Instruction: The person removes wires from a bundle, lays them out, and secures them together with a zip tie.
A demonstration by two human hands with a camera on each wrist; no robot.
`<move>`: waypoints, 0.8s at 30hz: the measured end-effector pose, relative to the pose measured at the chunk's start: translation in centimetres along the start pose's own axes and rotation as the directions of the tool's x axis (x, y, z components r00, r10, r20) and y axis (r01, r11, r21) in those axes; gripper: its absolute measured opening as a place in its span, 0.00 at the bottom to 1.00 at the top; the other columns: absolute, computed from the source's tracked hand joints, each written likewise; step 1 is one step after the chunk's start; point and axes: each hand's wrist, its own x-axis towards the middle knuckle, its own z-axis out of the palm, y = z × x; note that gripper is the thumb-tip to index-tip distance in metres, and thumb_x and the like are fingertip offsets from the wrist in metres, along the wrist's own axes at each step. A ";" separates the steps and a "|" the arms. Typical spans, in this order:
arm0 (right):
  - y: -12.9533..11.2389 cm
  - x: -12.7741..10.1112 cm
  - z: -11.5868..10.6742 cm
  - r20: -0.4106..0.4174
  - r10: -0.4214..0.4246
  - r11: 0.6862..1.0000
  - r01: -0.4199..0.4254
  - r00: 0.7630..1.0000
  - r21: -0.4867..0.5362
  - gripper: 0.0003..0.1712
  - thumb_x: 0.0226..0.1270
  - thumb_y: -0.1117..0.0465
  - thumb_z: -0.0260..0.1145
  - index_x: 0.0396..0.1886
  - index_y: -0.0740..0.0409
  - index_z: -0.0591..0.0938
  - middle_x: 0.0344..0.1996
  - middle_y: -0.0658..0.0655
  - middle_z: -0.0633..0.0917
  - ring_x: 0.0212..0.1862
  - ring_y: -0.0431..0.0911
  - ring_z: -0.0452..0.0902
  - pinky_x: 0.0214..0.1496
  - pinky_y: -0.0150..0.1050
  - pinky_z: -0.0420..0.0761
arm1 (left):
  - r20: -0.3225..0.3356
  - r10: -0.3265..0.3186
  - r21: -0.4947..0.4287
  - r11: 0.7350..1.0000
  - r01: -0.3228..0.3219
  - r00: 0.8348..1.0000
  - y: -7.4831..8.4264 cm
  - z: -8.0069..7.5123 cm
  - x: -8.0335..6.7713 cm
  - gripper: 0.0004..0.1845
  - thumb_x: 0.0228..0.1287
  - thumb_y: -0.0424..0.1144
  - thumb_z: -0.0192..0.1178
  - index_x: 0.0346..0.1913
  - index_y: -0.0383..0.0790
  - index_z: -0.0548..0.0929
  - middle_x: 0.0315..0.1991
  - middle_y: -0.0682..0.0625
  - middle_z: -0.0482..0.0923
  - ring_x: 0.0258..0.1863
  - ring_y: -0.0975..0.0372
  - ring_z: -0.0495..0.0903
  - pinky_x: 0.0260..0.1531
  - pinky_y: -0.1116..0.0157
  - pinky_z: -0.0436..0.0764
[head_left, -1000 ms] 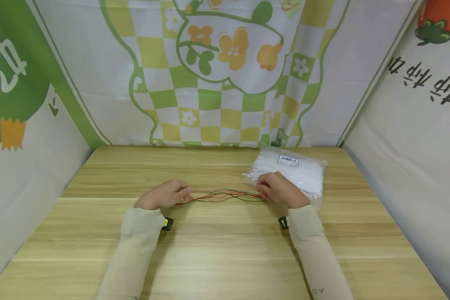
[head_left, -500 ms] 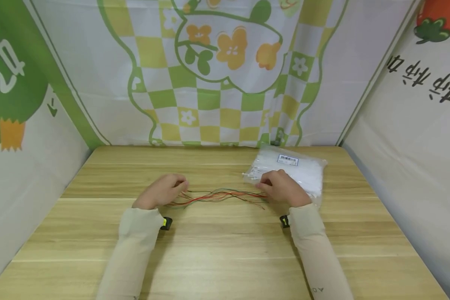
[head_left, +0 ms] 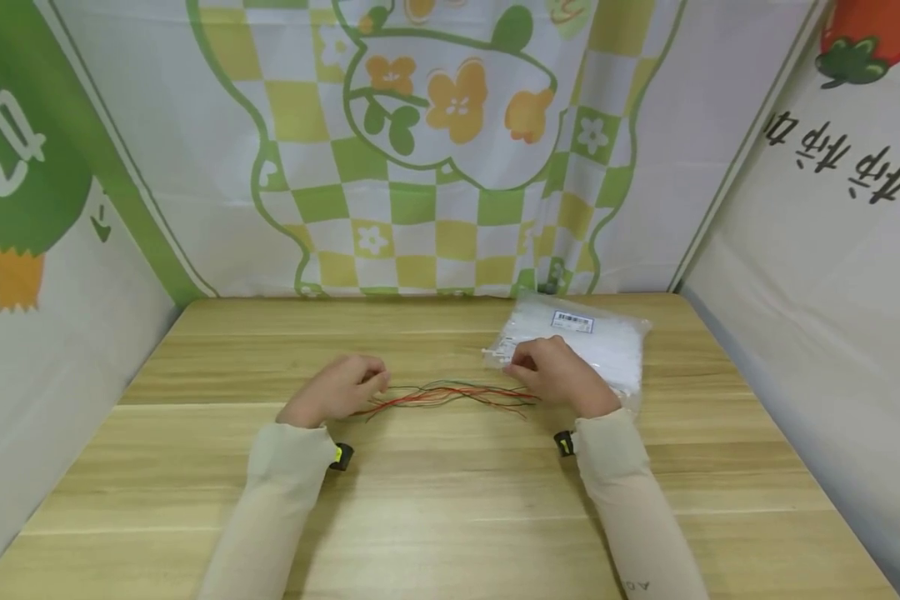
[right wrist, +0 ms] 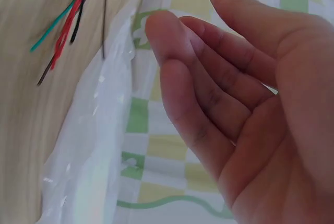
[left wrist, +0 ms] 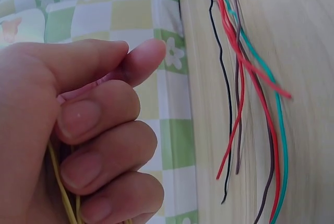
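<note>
A loose bundle of thin wires (head_left: 450,393), red, black, green and brown, lies across the middle of the table. At its left end is my left hand (head_left: 337,390). The left wrist view shows its fingers (left wrist: 107,153) curled into the palm around a few yellow wires (left wrist: 61,187); their ends are hidden. The loose ends of the bundle (left wrist: 245,78) lie apart from that hand. My right hand (head_left: 566,379) hovers at the bundle's right end, by the plastic bag. In the right wrist view its fingers (right wrist: 182,93) are loosely bent and its palm holds nothing.
A clear plastic bag (head_left: 607,337) packed with white strips, probably cable ties, and bearing a barcode label, lies at the back right, partly behind my right hand. The wooden table (head_left: 450,508) ends at a patterned cloth (head_left: 420,233) behind; more cloth hangs at both sides.
Both hands have come off the wire bundle, whose right ends now lie loose on the table. My right hand has risen slightly, and the head view has shifted a little.
</note>
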 end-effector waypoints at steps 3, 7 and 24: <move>-0.7 0.0 0.1 0.000 -0.021 1.000 0.021 1.000 0.008 0.13 0.78 0.55 0.67 0.40 0.59 0.89 0.28 0.57 0.89 0.25 0.38 0.75 0.37 0.38 0.79 | -0.001 0.008 0.014 1.000 -0.008 1.000 0.4 0.3 0.2 0.15 0.84 0.36 0.52 0.40 0.35 0.86 0.22 0.50 0.78 0.17 0.67 0.65 0.24 0.68 0.69; -1.4 0.0 0.1 -0.010 -0.062 0.998 0.062 0.998 0.009 0.11 0.77 0.57 0.68 0.38 0.59 0.89 0.27 0.56 0.88 0.25 0.38 0.74 0.36 0.37 0.78 | 0.003 0.029 0.016 0.999 -0.029 1.000 0.6 0.6 0.4 0.15 0.83 0.36 0.52 0.39 0.35 0.86 0.20 0.52 0.74 0.17 0.68 0.63 0.25 0.68 0.69; -4.6 0.3 1.0 -0.010 -0.224 0.974 0.224 0.975 0.039 0.09 0.76 0.58 0.70 0.36 0.58 0.90 0.29 0.56 0.91 0.27 0.33 0.78 0.34 0.31 0.80 | 0.057 0.071 0.001 0.997 -0.071 0.996 3.0 2.5 1.6 0.11 0.81 0.36 0.56 0.42 0.35 0.86 0.18 0.58 0.66 0.17 0.68 0.60 0.24 0.69 0.66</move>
